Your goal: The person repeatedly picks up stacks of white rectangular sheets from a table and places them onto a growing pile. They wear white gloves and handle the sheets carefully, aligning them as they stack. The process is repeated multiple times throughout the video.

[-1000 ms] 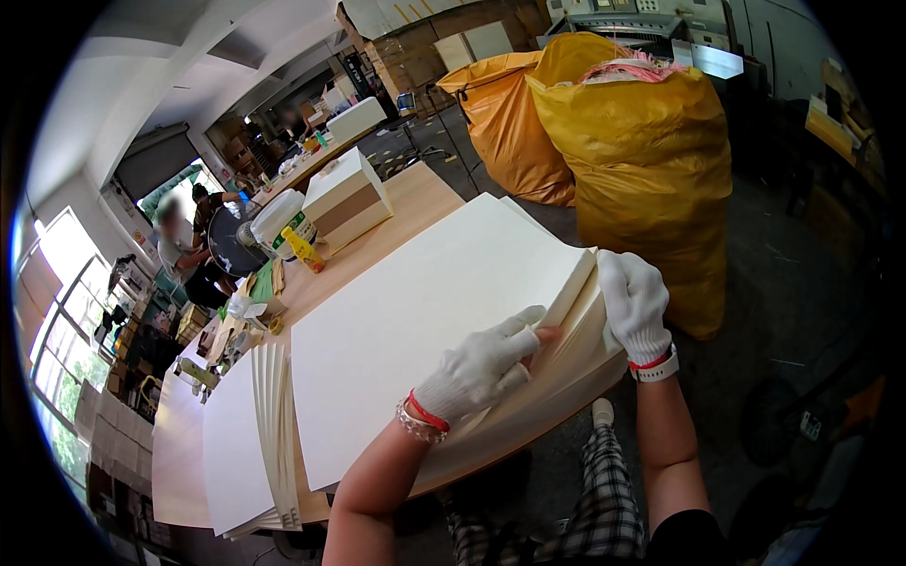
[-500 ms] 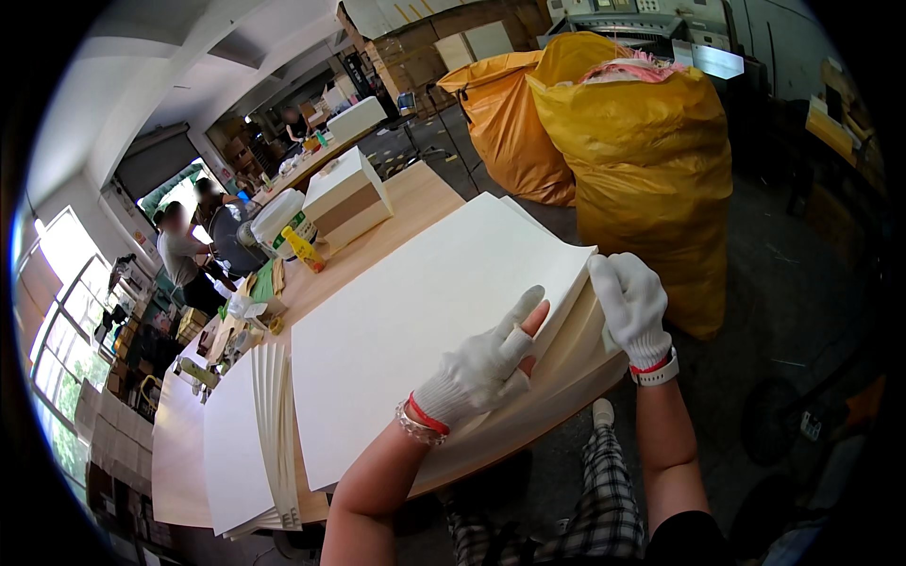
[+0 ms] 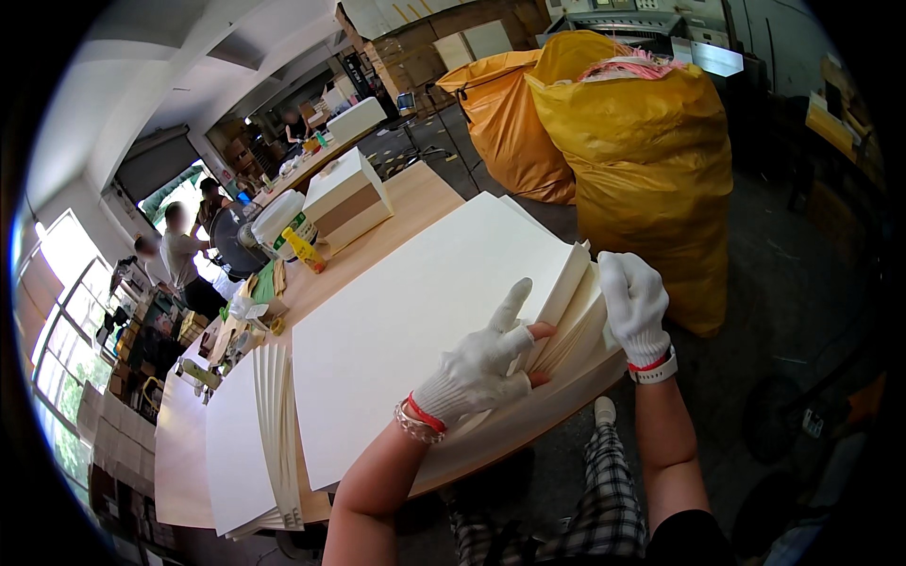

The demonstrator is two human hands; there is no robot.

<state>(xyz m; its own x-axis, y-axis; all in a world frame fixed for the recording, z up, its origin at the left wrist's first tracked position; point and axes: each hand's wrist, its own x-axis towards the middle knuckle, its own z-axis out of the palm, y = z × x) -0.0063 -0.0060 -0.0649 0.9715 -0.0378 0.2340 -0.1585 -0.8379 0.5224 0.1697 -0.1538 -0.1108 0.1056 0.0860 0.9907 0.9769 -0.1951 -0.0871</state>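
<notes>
Gloved, the left hand (image 3: 477, 370) lies spread and flat on the big stack of cream paper sheets (image 3: 415, 321), thumb tucked under a few lifted sheets, forefinger pointing up. Its grip is loose, not closed. Just beside it the right hand (image 3: 634, 304) curls over the raised corner of the sheets, pinching them at the near right edge of the desk (image 3: 415, 203). Toward the left end lies a fanned pile of sheets (image 3: 253, 429). Farther along stand a white box (image 3: 347, 196) and a white bucket (image 3: 280, 219). Beyond the far right corner stand two yellow sacks (image 3: 642, 160).
</notes>
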